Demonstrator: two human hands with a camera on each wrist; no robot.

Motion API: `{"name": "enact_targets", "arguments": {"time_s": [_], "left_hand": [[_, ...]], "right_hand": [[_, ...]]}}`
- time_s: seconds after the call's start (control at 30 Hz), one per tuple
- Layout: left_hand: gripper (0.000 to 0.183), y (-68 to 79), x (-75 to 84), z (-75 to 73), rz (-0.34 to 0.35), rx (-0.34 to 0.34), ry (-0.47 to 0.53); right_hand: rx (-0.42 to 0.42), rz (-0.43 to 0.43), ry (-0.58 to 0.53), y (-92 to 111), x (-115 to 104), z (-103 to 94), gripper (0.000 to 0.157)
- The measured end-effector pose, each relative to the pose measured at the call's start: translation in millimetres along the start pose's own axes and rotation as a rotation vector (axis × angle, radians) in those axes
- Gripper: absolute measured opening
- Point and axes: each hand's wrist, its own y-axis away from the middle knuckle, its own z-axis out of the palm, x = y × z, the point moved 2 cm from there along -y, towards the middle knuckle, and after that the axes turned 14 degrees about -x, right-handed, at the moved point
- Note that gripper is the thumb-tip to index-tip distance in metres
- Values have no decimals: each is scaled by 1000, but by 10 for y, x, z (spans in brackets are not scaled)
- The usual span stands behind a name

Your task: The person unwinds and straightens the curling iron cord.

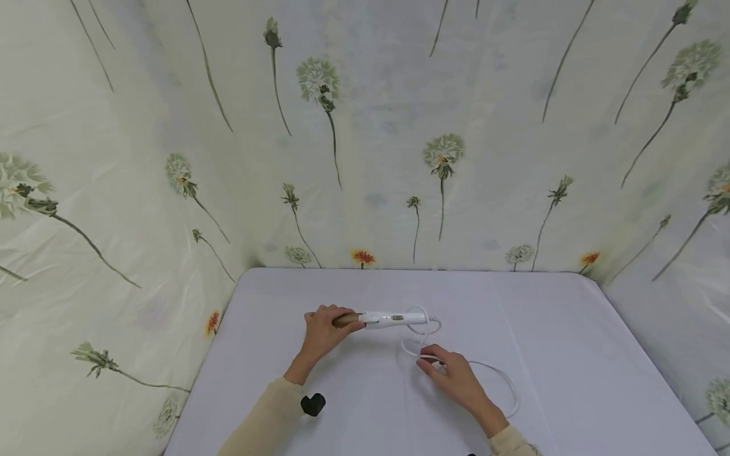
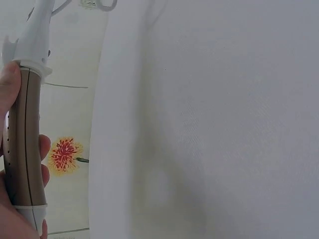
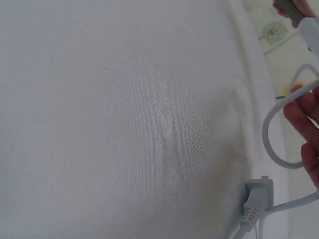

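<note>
A white and gold-brown hair straightener (image 1: 393,319) lies level above the table in the head view, its brown end to the left. My left hand (image 1: 324,330) grips that brown part. In the left wrist view, thumb and fingers wrap the brown section (image 2: 29,139), which has a row of small holes. From the white end runs a white cord (image 1: 507,383), looped near the handle. My right hand (image 1: 456,379) pinches the cord between thumb and fingers below the handle. In the right wrist view, a loop of it bends beside the fingers (image 3: 301,119), and a white plug (image 3: 259,196) shows below.
A white cloth covers the table (image 1: 353,411), which has rounded back corners. Dandelion-printed curtains (image 1: 376,126) hang behind it and on both sides. A small black piece (image 1: 313,404) sits by the left sleeve.
</note>
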Motion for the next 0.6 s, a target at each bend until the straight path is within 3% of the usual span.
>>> {"name": "enact_targets", "arguments": {"time_s": [0.13,0.27,0.47,0.6], "left_hand": [[40,5,-11,3,-23,-3,-32],[39,3,-12,-10,-37,6,-34],[42,13,-24,-2,-83,-16,-29],[44,44,-44,20,-96,-26,-37]], "right_hand": [[6,-92,18,20,-34,-5,16],[26,-130,62,29,-81,-23,15],[41,-222,19,21,-173,-66,13],[90,-265,51,25,-206,-75,13]]}}
